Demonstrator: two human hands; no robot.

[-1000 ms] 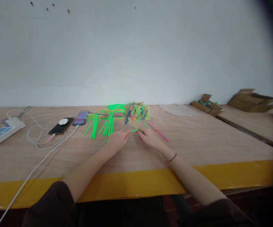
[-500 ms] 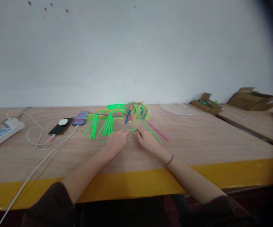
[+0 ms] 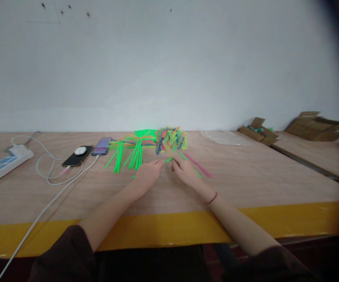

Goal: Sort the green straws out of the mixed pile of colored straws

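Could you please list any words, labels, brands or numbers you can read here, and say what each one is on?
No text can be read anywhere.
Power strip: blue markings, too small to read.
Lit phone screen: blurred out.
Dark phone: no print visible.
Cardboard boxes: no legible print.
Green stick between left hand and right hand: plain.

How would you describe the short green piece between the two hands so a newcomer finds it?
On the wooden table, look in front of the multicoloured heap. Between the left hand and right hand sits a short green stick piece, far shorter than the long green sticks to its left.
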